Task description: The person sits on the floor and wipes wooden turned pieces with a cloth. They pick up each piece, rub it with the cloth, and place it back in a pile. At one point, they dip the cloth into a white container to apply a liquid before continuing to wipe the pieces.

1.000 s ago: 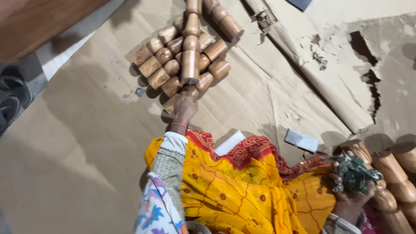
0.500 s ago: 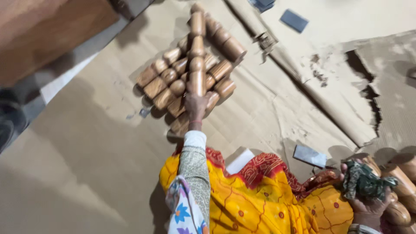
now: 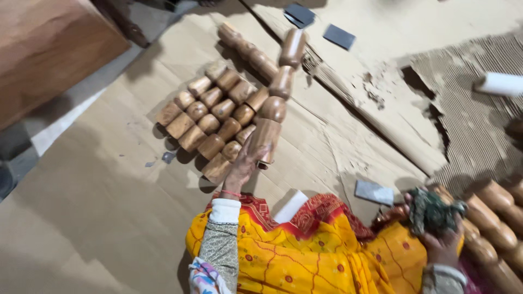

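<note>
My left hand (image 3: 243, 166) reaches forward and grips the near end of a long turned wooden leg (image 3: 279, 90), which lies across a pile of similar turned wooden legs (image 3: 215, 122) on flattened cardboard (image 3: 109, 218). My right hand (image 3: 442, 239) is held at the lower right, closed around a crumpled dark green cloth (image 3: 431, 212). A yellow and red patterned garment (image 3: 305, 256) covers my lap between the two arms.
More turned wooden pieces (image 3: 493, 218) lie at the right edge. A wooden box (image 3: 49, 49) stands at the upper left. Small grey sandpaper sheets (image 3: 339, 36) lie on the cardboard, one (image 3: 373, 191) near my lap. A white roll (image 3: 501, 84) sits on torn corrugated cardboard at the right.
My left hand has stayed on the long wooden leg over the pile. The view has shifted, bringing the pile closer and more of the right side into sight.
</note>
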